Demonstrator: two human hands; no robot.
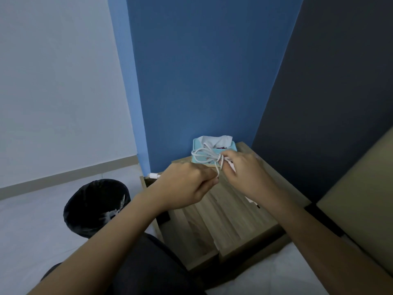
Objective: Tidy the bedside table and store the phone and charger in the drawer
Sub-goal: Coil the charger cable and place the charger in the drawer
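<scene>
Both my hands are raised over the wooden bedside table (229,209). My right hand (246,173) pinches a coiled bundle of white charger cable (204,156). My left hand (187,184) grips a strand of the same cable near the bundle; a white plug end (154,175) sticks out left of that wrist. The drawer (148,182) is pulled open at the table's left side, its inside mostly hidden by my left arm. A small white-and-dark edge (252,202) shows under my right wrist; I cannot tell what it is. No phone is clearly visible.
A light-blue tissue box (231,146) with a tissue sticking up stands at the back of the table against the blue wall. A black-lined waste bin (95,207) sits on the floor to the left. A bed headboard (361,199) borders the right.
</scene>
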